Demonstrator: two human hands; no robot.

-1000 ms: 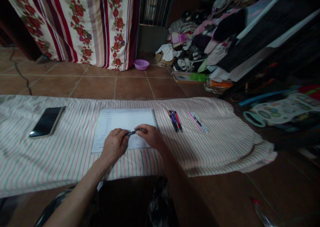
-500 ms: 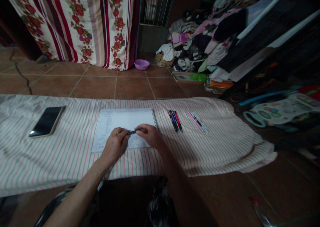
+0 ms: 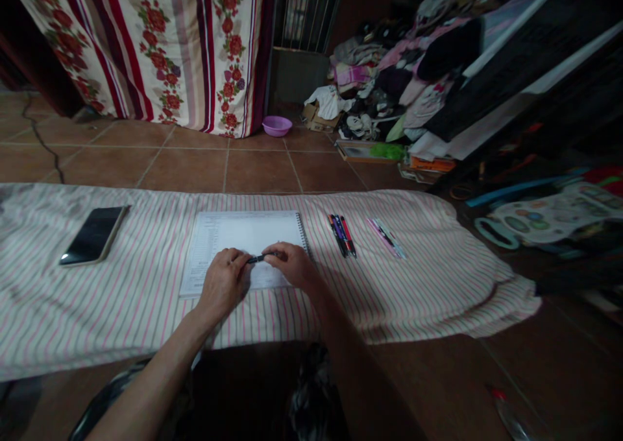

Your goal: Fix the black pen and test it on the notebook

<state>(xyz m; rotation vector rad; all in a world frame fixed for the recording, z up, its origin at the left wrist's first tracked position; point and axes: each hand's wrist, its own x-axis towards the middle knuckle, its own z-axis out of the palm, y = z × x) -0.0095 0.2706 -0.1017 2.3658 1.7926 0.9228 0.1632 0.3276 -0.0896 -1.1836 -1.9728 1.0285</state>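
Hardly anything has moved: left hand point(image 3: 224, 279) and right hand point(image 3: 292, 263) pinch a black pen point(image 3: 256, 259) over the notebook point(image 3: 256, 229).

Over there on the tiled floor point(image 3: 257, 170) sits a purple basin point(image 3: 277, 127), a flowered curtain point(image 3: 185, 52) hanging just to its left, a cardboard box point(image 3: 317, 121) just to its right and a big jumble of clothes point(image 3: 393, 83) heaped farther right. Closer in than the basin, a phone point(image 3: 95, 235) lies well off to its left, and far to its right there's a pale plastic thing point(image 3: 540, 220), too blurred to name.
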